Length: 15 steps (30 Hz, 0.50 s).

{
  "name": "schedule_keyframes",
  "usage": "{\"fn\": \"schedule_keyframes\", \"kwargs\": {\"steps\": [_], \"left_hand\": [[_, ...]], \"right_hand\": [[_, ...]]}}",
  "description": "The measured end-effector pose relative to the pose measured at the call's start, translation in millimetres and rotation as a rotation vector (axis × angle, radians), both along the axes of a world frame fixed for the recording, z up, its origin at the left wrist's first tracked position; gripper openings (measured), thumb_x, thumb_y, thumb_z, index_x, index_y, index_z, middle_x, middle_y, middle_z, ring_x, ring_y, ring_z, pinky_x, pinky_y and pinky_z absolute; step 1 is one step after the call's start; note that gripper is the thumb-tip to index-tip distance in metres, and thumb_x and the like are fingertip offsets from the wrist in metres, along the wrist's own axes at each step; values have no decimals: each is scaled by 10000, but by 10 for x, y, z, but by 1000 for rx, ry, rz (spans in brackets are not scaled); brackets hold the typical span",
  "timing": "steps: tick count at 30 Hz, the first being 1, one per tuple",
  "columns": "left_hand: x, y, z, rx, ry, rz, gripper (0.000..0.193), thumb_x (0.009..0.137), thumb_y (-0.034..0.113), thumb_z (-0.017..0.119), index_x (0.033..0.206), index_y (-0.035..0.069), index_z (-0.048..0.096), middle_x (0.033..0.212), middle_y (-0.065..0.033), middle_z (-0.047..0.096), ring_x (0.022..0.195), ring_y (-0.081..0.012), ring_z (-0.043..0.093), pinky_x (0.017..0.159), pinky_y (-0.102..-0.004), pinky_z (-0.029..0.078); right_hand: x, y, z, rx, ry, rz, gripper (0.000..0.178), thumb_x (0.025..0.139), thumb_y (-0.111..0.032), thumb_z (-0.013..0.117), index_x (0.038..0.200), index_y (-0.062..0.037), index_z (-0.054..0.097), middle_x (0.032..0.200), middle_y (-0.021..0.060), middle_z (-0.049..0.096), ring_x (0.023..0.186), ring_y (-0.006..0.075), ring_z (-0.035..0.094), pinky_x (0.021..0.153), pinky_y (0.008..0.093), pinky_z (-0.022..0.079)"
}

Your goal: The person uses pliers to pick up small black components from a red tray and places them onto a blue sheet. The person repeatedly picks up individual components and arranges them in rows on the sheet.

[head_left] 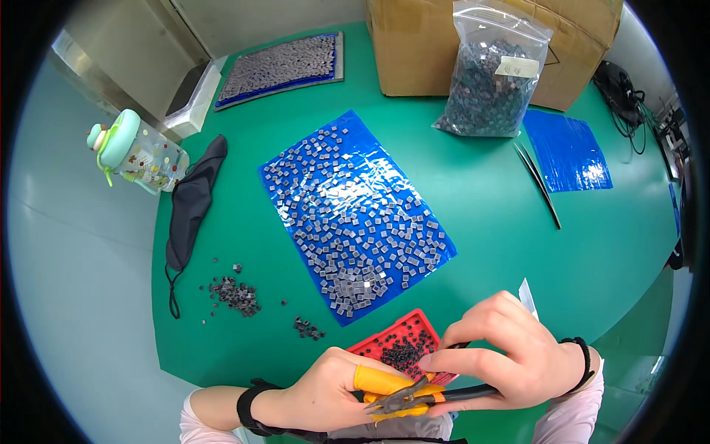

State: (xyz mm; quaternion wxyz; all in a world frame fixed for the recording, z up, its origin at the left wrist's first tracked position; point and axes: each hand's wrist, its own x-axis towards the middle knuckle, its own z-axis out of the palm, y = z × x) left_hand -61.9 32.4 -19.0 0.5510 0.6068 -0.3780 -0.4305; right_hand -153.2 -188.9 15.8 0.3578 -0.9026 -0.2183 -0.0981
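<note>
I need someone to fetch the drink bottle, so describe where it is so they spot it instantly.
On the green mat, look off its far left edge. The bottle lies tipped beside a black face mask, clear and dotted with a mint-green lid, the only drinkware there.

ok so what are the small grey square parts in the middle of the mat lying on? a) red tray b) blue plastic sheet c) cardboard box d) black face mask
b: the small grey square parts are scattered over a shiny blue plastic sheet laid flat on the green mat.
</note>
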Motion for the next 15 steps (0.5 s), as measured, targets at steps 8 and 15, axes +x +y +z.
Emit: {"fn": "schedule_keyframes", "kwargs": {"steps": [8,15], "left_hand": [[5,-19,-49,-4,44,-11,245,812,151,734,1035,55,709,754,-47,653,584,-82,541,537,-226,423],[-44,-22,-23,-42,492,90,301,778,46,748,1063,-7,665,986,-53,649,765,-80,583,716,-223,480]], "right_hand": [[-14,10,-20,8,18,-7,509,677,-361,825,1066,-84,649,944,44,576,797,189,549,671,296,416],[-20,1,48,-44,-65,-90,511,640,-348,853,1040,-94,662,930,34,578,792,181,527,655,291,403]]}}
